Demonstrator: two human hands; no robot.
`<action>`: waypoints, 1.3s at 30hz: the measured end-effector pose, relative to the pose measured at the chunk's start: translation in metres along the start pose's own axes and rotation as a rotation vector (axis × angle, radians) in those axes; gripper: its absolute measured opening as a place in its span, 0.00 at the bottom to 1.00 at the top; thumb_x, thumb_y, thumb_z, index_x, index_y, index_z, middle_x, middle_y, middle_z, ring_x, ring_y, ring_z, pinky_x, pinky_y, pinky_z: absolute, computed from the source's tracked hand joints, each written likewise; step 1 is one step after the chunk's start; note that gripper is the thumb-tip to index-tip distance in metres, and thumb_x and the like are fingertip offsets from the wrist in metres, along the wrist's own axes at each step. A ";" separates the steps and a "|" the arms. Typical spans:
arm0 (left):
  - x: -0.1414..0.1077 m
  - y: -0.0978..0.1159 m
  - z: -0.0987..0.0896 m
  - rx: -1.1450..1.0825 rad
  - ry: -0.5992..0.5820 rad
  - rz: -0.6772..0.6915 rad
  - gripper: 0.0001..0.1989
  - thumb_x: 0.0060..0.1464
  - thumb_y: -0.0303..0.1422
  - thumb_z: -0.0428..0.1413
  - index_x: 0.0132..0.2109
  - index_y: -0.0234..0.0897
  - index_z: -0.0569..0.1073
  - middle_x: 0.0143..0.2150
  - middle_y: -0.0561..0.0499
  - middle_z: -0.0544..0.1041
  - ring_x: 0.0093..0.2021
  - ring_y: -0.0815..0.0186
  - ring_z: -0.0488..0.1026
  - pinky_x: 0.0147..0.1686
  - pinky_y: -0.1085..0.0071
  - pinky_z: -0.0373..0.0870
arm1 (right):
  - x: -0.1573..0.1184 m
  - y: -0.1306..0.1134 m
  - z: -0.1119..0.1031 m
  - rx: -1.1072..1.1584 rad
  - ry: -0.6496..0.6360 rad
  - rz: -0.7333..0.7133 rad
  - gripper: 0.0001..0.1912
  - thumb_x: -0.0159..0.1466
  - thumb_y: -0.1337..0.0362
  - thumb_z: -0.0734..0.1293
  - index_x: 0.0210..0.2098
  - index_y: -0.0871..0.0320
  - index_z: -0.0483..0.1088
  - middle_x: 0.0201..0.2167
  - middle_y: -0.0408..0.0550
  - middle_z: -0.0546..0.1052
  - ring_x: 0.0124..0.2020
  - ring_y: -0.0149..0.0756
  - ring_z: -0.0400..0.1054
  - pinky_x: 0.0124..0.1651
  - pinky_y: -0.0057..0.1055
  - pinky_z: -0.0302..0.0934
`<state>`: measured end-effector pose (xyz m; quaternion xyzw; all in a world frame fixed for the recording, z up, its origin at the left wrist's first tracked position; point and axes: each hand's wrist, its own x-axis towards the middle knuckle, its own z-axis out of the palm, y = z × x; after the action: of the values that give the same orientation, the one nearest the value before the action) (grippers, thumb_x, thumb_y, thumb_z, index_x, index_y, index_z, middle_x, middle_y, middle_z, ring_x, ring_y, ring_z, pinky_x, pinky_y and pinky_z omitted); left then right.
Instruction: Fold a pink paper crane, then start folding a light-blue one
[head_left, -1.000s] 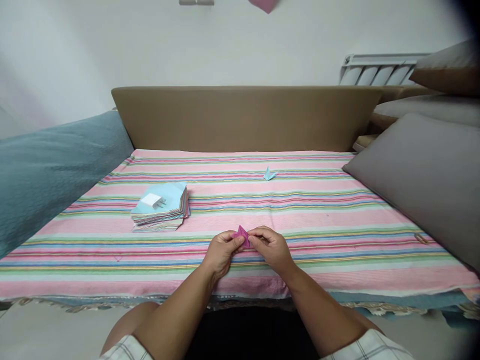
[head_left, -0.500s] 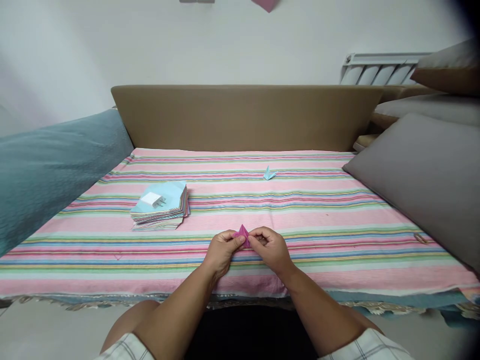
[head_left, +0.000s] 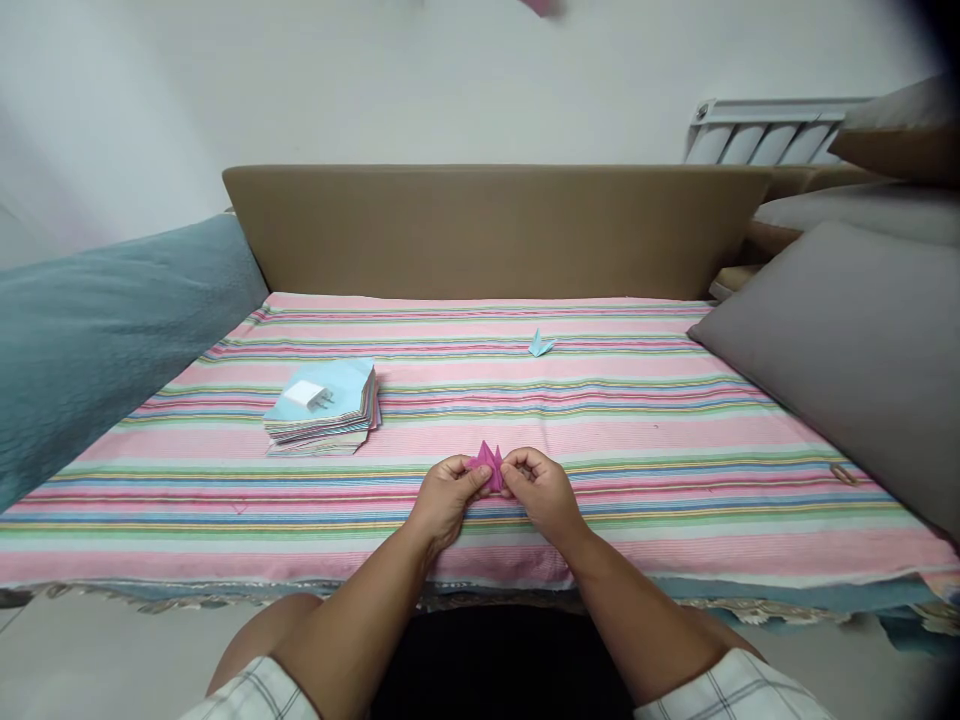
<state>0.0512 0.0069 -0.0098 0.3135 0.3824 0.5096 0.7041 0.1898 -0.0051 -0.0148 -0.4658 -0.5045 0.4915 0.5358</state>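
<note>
Near centre, the left hand (head_left: 450,497) and right hand (head_left: 543,492) are clamping fingertips on opposite sides of a magenta folded paper (head_left: 487,455); a second spike (head_left: 498,456) is now emerging at right, suggesting shaping is advancing.

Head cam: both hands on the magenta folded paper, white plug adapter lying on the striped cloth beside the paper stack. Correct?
One slip: the white plug adapter lies on top of the paper stack, not on the striped cloth beside it, as the head view shows. The left hand and right hand are both on the magenta folded paper.
</note>
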 end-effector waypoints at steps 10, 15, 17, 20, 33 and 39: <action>0.000 -0.001 0.000 0.015 -0.024 0.016 0.20 0.28 0.32 0.70 0.28 0.31 0.69 0.23 0.53 0.76 0.24 0.70 0.73 0.32 0.72 0.72 | -0.001 -0.002 0.002 0.081 0.020 0.060 0.11 0.53 0.57 0.68 0.27 0.58 0.66 0.17 0.37 0.68 0.20 0.27 0.65 0.26 0.26 0.63; 0.001 -0.003 0.000 0.041 -0.030 0.056 0.19 0.32 0.33 0.69 0.29 0.32 0.69 0.23 0.54 0.74 0.24 0.72 0.72 0.29 0.74 0.70 | 0.000 0.002 0.004 0.128 0.030 0.076 0.11 0.54 0.57 0.68 0.27 0.58 0.67 0.17 0.38 0.69 0.20 0.27 0.65 0.27 0.25 0.64; 0.001 -0.003 -0.001 0.059 -0.029 0.065 0.18 0.33 0.33 0.69 0.30 0.32 0.69 0.23 0.55 0.74 0.23 0.72 0.71 0.28 0.74 0.69 | 0.000 0.004 0.004 0.158 0.033 0.084 0.10 0.54 0.57 0.68 0.27 0.58 0.67 0.17 0.37 0.69 0.20 0.26 0.65 0.26 0.25 0.64; 0.000 -0.002 0.000 0.079 -0.026 0.065 0.18 0.34 0.34 0.68 0.30 0.32 0.68 0.22 0.55 0.73 0.23 0.72 0.70 0.27 0.75 0.68 | 0.000 0.009 0.004 0.194 0.032 0.099 0.11 0.53 0.57 0.69 0.27 0.58 0.67 0.18 0.38 0.70 0.20 0.26 0.65 0.26 0.25 0.64; 0.002 0.002 0.000 0.062 0.011 0.153 0.17 0.34 0.33 0.68 0.28 0.33 0.69 0.23 0.55 0.73 0.23 0.73 0.68 0.28 0.75 0.65 | -0.002 0.006 0.008 0.205 -0.104 0.235 0.18 0.52 0.51 0.70 0.33 0.59 0.68 0.20 0.40 0.71 0.22 0.28 0.66 0.23 0.24 0.63; 0.003 0.003 -0.002 0.117 0.034 0.175 0.16 0.34 0.33 0.68 0.27 0.33 0.69 0.22 0.55 0.73 0.22 0.74 0.67 0.26 0.76 0.64 | -0.003 0.004 0.009 0.061 -0.142 0.235 0.19 0.52 0.49 0.69 0.27 0.61 0.69 0.19 0.41 0.70 0.19 0.26 0.63 0.23 0.24 0.62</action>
<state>0.0481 0.0105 -0.0090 0.3775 0.3947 0.5513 0.6307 0.1809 -0.0083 -0.0182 -0.4694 -0.4679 0.5975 0.4514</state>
